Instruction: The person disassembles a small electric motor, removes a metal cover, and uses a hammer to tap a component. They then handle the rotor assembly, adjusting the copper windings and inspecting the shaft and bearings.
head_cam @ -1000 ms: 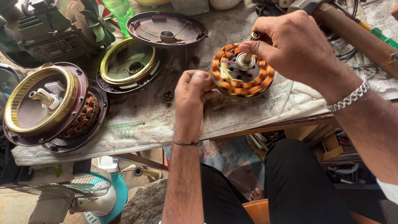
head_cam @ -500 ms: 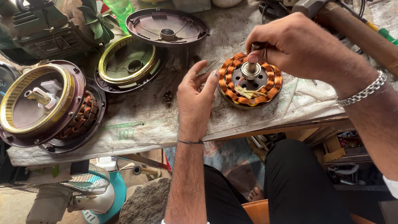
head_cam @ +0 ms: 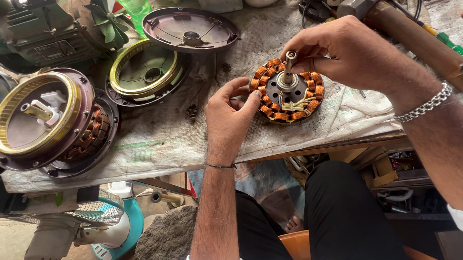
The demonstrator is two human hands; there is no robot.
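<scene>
A round fan stator (head_cam: 291, 94) with copper windings lies flat on the worn cloth-covered bench (head_cam: 163, 150), its steel shaft (head_cam: 289, 63) pointing up. My right hand (head_cam: 346, 54) pinches the top of that shaft with thumb and fingers. My left hand (head_cam: 230, 118) rests beside the stator's left rim, fingertips touching the windings. Yellow and white wires cross the stator's face.
Left of the stator sit a fan motor with gold ring (head_cam: 45, 120), a gold-rimmed cover (head_cam: 145, 73) and a dark round cover (head_cam: 190, 29). A hammer (head_cam: 407, 26) and green screwdriver (head_cam: 457, 49) lie at right. A small table fan (head_cam: 102, 228) stands on the floor.
The stator has shifted slightly toward me and now lies flat. My right hand moved from its rim to grip the shaft top. My left hand slid up against the windings.
</scene>
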